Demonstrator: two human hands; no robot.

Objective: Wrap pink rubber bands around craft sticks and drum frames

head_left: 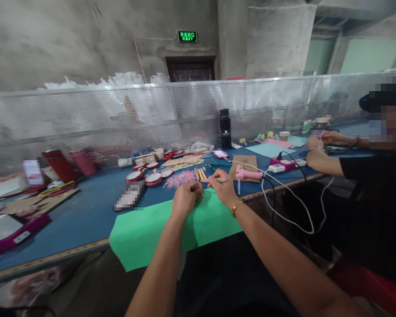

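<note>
A green sheet (141, 233) hangs over the table's front edge, beneath both hands. My left hand (185, 200) is closed in a pinch over it, on a thin flat brown stick (197, 175) that looks wooden. Beside it my right hand (222, 189) is closed around a slim, pale orange pen-like stick (218, 180), its left end close to the left fingertips. Just beyond the fingers lie yellow and pink sticks (203, 171) and a heap of small multicoloured strips (181, 179).
Small red-rimmed drums (152, 179) and flat wooden sticks (183, 160) lie behind. A pink glue gun (249, 173) rests on cardboard at right, among loose cables (292, 200). A black bottle (225, 130) stands at the mesh screen (185, 103). A co-worker's arm (326, 160) is at far right.
</note>
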